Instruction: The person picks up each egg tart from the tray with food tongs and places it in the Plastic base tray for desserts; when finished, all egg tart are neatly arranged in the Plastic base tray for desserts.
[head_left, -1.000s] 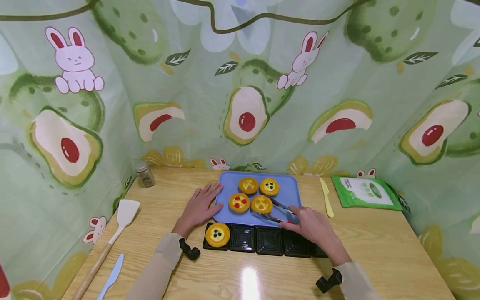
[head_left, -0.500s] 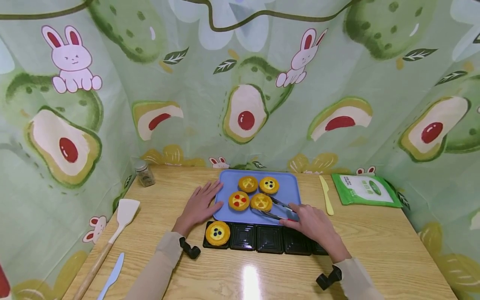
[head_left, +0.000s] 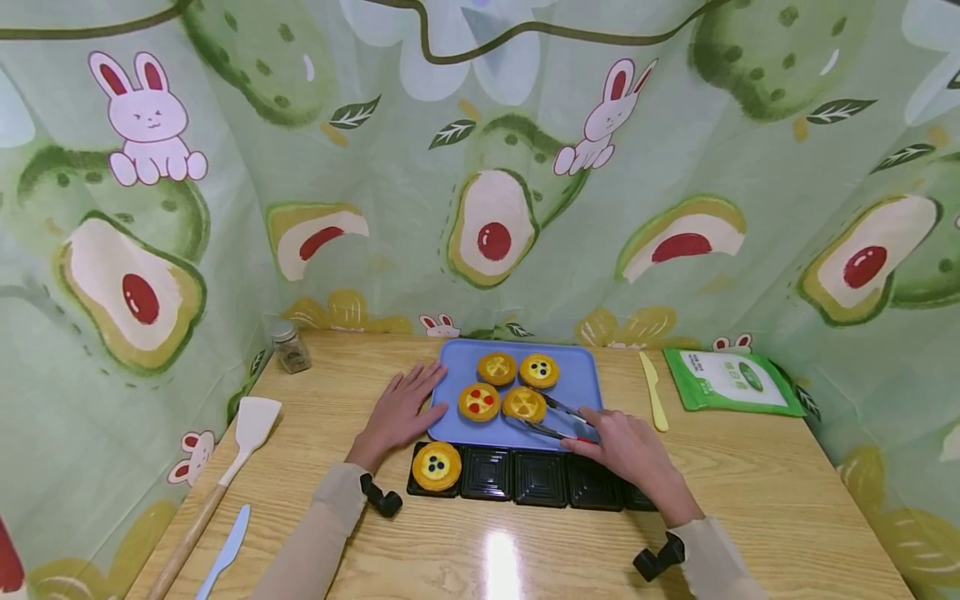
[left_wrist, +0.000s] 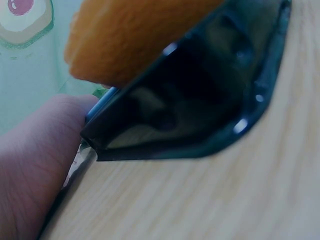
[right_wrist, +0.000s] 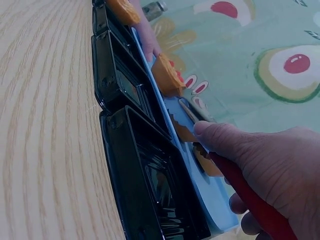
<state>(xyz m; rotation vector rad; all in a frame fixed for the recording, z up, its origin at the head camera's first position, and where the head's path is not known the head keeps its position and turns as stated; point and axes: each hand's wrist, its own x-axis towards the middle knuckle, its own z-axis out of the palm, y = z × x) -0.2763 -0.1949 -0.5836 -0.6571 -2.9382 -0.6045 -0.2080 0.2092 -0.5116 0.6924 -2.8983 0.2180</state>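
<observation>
My right hand (head_left: 626,450) grips a pair of tongs (head_left: 551,431) with red handles; thumb and curled fingers are round them in the right wrist view. The tongs' arms stand on either side of the front right egg tart (head_left: 524,405), which lies on the blue tray (head_left: 457,434). Three more tarts share the tray: one with red pieces (head_left: 478,402), one plain-topped tart (head_left: 497,367) and one dotted with dark berries (head_left: 539,371). At the tray's left edge rests my left hand (head_left: 401,410), fingers straight and spread.
A row of black square compartments (head_left: 540,479) runs along the tray's front; its leftmost holds a berry tart (head_left: 437,466). On the left are a spatula (head_left: 255,421), a blue knife (head_left: 225,550) and a jar (head_left: 290,348). Rightward lie a yellow knife (head_left: 654,392) and a green bag (head_left: 731,382).
</observation>
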